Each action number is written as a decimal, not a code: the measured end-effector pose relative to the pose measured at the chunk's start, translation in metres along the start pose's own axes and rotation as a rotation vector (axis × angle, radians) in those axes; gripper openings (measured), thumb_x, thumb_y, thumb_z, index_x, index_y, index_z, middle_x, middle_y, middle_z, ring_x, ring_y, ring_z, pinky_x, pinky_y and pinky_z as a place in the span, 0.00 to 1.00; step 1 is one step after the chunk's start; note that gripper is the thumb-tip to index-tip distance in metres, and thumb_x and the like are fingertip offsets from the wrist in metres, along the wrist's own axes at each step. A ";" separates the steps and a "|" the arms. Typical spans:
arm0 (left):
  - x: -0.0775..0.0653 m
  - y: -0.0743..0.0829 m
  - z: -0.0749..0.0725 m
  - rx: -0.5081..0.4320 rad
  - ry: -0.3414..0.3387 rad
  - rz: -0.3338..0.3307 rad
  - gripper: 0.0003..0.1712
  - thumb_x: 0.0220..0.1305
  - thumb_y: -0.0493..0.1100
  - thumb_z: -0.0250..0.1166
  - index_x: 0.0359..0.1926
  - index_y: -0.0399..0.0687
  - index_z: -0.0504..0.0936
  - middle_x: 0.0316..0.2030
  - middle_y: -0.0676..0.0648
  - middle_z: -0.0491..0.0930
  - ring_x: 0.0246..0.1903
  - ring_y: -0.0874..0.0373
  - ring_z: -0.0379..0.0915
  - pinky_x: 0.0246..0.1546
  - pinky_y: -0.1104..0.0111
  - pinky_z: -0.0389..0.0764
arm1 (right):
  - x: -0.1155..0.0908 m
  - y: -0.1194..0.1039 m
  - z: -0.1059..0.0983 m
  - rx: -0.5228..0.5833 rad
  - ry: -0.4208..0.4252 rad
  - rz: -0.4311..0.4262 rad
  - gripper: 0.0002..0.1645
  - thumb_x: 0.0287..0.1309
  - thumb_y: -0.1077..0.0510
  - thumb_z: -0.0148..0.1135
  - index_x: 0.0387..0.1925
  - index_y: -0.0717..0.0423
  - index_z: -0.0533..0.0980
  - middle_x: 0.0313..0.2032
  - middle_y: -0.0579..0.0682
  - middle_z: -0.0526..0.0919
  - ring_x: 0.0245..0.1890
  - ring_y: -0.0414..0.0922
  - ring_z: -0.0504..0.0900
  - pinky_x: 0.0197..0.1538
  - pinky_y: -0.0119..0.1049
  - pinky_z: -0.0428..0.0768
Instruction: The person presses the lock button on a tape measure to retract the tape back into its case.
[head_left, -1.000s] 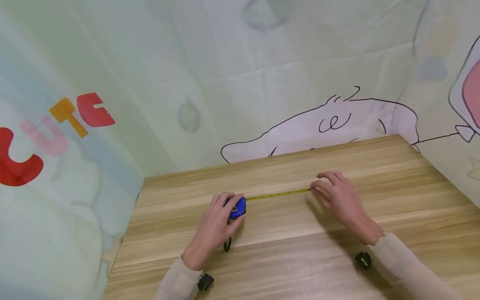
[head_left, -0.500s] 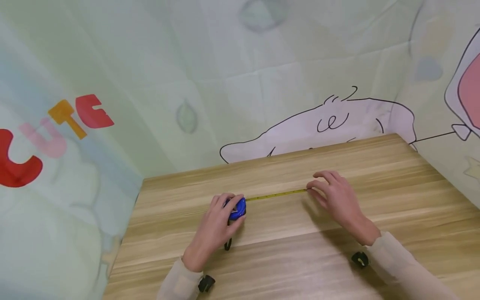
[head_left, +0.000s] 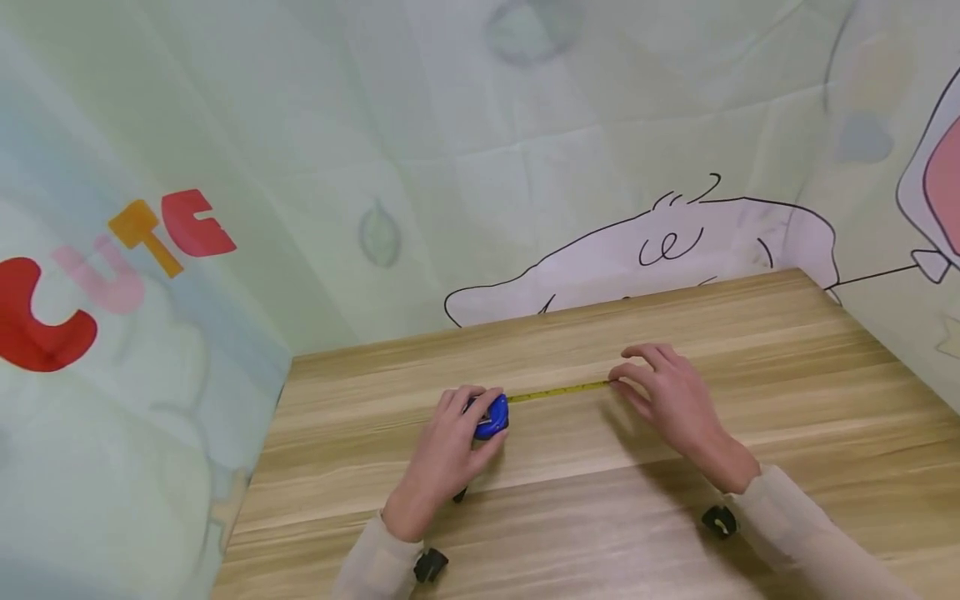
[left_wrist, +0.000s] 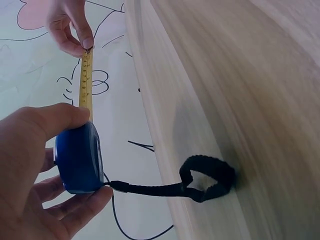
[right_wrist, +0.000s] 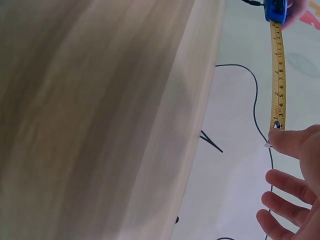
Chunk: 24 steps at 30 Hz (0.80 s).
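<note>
My left hand (head_left: pixel 441 458) grips the blue case of a tape measure (head_left: pixel 495 417), thumb on one side and fingers round the other. Its yellow blade (head_left: pixel 558 391) stretches out straight to my right hand (head_left: pixel 681 410), which pinches the end between thumb and fingertips. In the right wrist view the thumb presses by the metal end hook (right_wrist: pixel 269 145), and the other fingers are loosely bent. A black wrist strap (left_wrist: pixel 150 190) hangs from the case, its loop at the tabletop in the left wrist view. Both hands and the blade are held above the table.
The wood-grain table (head_left: pixel 570 533) spreads under both hands. Behind and to the left hangs a pale printed cloth (head_left: pixel 420 125) with cartoon drawings and coloured letters. A small black device (head_left: pixel 431 566) sits at the left wrist, and another black device (head_left: pixel 721 522) at the right.
My left hand has moved right with the tape measure case, and my right hand has shifted slightly left. The stretch of blade between them is shorter.
</note>
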<state>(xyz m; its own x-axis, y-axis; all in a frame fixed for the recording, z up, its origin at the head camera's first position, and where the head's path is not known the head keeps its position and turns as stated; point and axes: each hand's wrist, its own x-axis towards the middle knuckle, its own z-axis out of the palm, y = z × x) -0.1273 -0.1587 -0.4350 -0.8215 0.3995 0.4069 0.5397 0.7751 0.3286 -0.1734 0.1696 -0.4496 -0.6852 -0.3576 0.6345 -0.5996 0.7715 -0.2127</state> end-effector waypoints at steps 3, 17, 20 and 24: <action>0.002 0.002 0.001 -0.005 -0.012 -0.004 0.34 0.65 0.46 0.78 0.69 0.44 0.79 0.57 0.42 0.79 0.55 0.45 0.75 0.50 0.52 0.87 | 0.002 -0.003 0.002 -0.002 0.011 -0.011 0.11 0.53 0.65 0.81 0.36 0.48 0.88 0.47 0.57 0.86 0.50 0.59 0.82 0.50 0.56 0.82; 0.010 0.010 0.010 0.018 -0.028 0.015 0.32 0.66 0.49 0.78 0.67 0.43 0.81 0.56 0.43 0.80 0.55 0.47 0.76 0.50 0.54 0.87 | 0.009 -0.021 0.016 0.038 -0.023 -0.009 0.09 0.54 0.63 0.80 0.36 0.48 0.88 0.49 0.56 0.87 0.52 0.57 0.82 0.54 0.54 0.83; 0.011 0.013 0.012 0.005 -0.030 0.016 0.33 0.65 0.49 0.78 0.66 0.42 0.81 0.56 0.43 0.79 0.55 0.46 0.76 0.51 0.54 0.87 | 0.009 -0.024 0.020 0.044 -0.020 -0.016 0.08 0.55 0.61 0.81 0.35 0.47 0.89 0.48 0.56 0.87 0.52 0.56 0.82 0.53 0.53 0.84; 0.011 0.015 0.013 -0.016 -0.027 0.005 0.32 0.64 0.48 0.79 0.66 0.41 0.82 0.56 0.43 0.79 0.56 0.46 0.76 0.51 0.53 0.87 | 0.011 -0.029 0.026 0.053 -0.022 -0.034 0.07 0.56 0.58 0.81 0.36 0.46 0.89 0.49 0.56 0.87 0.53 0.56 0.83 0.53 0.53 0.84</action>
<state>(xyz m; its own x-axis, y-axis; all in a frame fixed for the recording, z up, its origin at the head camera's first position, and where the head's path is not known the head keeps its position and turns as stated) -0.1310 -0.1363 -0.4370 -0.8231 0.4170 0.3854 0.5468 0.7651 0.3400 -0.1740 0.1296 -0.4557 -0.6723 -0.3950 0.6261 -0.6435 0.7300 -0.2304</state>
